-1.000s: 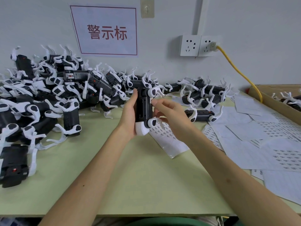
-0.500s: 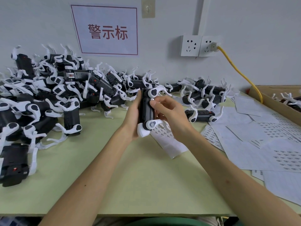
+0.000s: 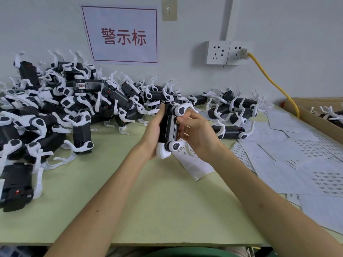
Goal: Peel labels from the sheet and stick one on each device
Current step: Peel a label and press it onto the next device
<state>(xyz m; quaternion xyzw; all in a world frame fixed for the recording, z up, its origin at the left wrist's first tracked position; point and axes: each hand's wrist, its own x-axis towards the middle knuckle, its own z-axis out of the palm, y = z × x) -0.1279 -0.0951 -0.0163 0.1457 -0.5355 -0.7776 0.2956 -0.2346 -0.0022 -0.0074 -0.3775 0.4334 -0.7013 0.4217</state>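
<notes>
My left hand [image 3: 153, 131] grips the device [image 3: 168, 127] upright above the table [image 3: 148, 201], right hand [image 3: 197, 133] curled on its side; pressed unevenly, the label, which I can't see, may wrinkle.

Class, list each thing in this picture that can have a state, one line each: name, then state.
held device, upright between both hands.
left hand, grips the held device's left side.
right hand, fingers curled on its right side.
label sheet, lying partly under the right hand.
right socket, yellow cable plugged in.
left socket, nothing plugged in.
cardboard box, open on top.
</notes>
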